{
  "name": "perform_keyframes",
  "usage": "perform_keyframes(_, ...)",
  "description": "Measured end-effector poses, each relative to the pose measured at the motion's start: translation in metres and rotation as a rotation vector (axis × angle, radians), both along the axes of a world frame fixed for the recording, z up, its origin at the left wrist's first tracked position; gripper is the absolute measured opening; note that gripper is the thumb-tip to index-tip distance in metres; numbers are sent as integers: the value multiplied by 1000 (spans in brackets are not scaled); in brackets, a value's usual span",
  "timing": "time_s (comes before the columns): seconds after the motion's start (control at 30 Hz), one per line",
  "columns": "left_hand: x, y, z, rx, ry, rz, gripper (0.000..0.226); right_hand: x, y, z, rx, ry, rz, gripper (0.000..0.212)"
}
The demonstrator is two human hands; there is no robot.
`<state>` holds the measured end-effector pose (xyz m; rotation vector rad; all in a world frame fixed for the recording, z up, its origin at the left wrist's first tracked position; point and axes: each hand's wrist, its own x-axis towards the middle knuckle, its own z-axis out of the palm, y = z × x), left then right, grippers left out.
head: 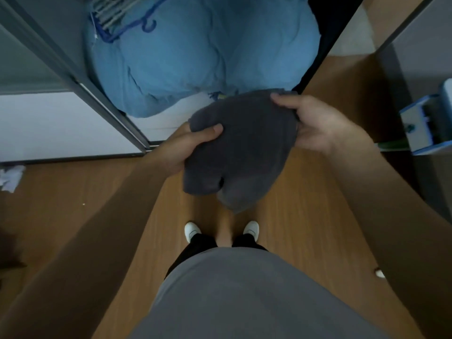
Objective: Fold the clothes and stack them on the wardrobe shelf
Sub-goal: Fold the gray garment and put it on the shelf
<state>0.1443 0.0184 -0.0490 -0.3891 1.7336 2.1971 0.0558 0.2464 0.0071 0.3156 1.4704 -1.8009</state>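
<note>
So the dark grey garment [242, 148] is up in the air between both hands, over the wooden floor [305, 204] and right in front of the open wardrobe. It's bunched into a rough folded bundle and the near end droops down toward the feet. The left hand [183, 150] grips the left edge, thumb [210, 132] pressed on top of the cloth and the fingers tucked under it where I can't see them. The right hand [315, 123] grips the far right corner, thumb over the top edge and fingers curled round underneath. Just past the garment there's a big puffy blue bedding bundle [195, 57] stuffed in the wardrobe. The grey cloth's far edge sits right up against it in the view, but I can't tell if they're actually touching. Some blue and pale hangers [117, 18] lie on the far left of that bundle, and the grey sliding door frame [80, 77] runs along its left. Off to the right is a blue and white box [425, 126], and far left on the floor some crumpled white paper [9, 178]. Down near the bottom you see a grey shirt [244, 302] and two white shoes [192, 231].
</note>
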Motion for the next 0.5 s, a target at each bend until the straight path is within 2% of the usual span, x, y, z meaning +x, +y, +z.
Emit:
perform_keyframes(0.1,0,-1,10,148,-33,82,30,0,5,-10,-162,77,-8,52)
perform_keyframes(0.17,-2,0,19,256,-106,120,30,17,-3,-31,-29,91,29,57)
perform_keyframes(0.23,-5,0,26,321,-205,147,26,36,-12,-50,75,86,127,53)
perform_keyframes(0.33,-7,-12,31,295,-296,165,25,49,-16,-61,17,107,183,46)
perform_keyframes(0.5,-6,-41,22,109,-338,106,27,46,-21,-49,-17,251,159,30)
